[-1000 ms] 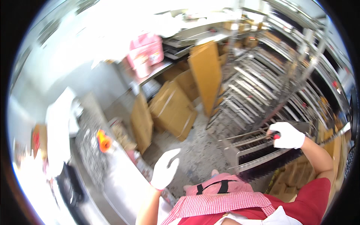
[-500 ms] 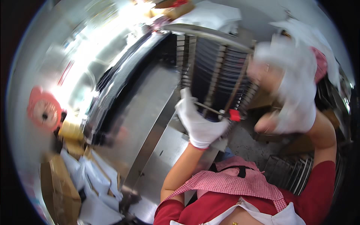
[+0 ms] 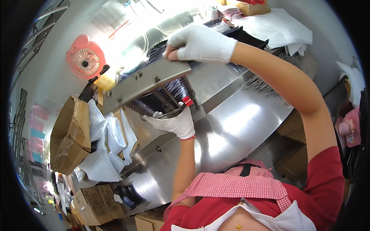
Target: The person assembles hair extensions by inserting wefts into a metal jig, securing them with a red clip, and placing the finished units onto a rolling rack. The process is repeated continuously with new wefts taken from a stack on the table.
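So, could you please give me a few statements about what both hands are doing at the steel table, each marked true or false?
1. The right hand grips the end of a long metal bar. True.
2. Both hands are bare. False: both wear white gloves.
3. The left hand is under the bar, at a rack of thin rods. True.
4. A blue fan stands on the steel table. False: the small fan is pink.
5. Cardboard boxes sit to the person's left. True.
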### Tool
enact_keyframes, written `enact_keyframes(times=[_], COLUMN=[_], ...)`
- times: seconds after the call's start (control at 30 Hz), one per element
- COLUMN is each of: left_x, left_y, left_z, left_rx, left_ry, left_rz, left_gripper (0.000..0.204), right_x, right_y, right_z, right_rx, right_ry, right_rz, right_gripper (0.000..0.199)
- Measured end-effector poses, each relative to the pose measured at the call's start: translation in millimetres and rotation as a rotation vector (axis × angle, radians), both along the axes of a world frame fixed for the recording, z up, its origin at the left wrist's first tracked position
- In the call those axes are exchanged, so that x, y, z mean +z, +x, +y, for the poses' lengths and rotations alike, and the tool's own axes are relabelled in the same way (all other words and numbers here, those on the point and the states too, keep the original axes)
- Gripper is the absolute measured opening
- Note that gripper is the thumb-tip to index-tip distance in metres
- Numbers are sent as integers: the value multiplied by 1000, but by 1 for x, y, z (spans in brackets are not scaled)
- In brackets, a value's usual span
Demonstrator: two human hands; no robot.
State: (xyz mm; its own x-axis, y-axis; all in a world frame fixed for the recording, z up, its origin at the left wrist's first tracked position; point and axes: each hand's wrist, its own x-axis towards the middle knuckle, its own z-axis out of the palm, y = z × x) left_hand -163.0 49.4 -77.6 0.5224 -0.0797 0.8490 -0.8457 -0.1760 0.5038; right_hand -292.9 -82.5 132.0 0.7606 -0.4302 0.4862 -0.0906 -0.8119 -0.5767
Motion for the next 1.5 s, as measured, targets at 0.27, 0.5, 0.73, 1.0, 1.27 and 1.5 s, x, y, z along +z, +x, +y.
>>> enact_keyframes(times=[0.27, 0.5, 0.73, 1.0, 1.27, 1.5], left_x=[56, 67, 77, 67, 73, 69], left_y=[104, 130, 126, 146, 141, 151], left_z=[-15, -36, -46, -58, -67, -70], left_rx=[-683, -785, -852, -868, -907, -899], left_ry=[642, 907, 954, 1009, 1066, 1068], left_rz=[5, -151, -207, -106, -64, -88], left_gripper=[106, 99, 100, 101, 96, 92], right_x=[-124, -189, -180, -165, -199, -192], right_y=[-75, -177, 23, -70, 44, -36], right_z=[-71, -228, -159, -246, -168, -280], right_rx=[-477, -695, -237, -658, -273, -749], right_ry=[482, 1220, 1122, 996, 905, 325], right_rz=[-147, -721, 99, -181, 145, 77], right_gripper=[22, 23, 35, 22, 39, 24])
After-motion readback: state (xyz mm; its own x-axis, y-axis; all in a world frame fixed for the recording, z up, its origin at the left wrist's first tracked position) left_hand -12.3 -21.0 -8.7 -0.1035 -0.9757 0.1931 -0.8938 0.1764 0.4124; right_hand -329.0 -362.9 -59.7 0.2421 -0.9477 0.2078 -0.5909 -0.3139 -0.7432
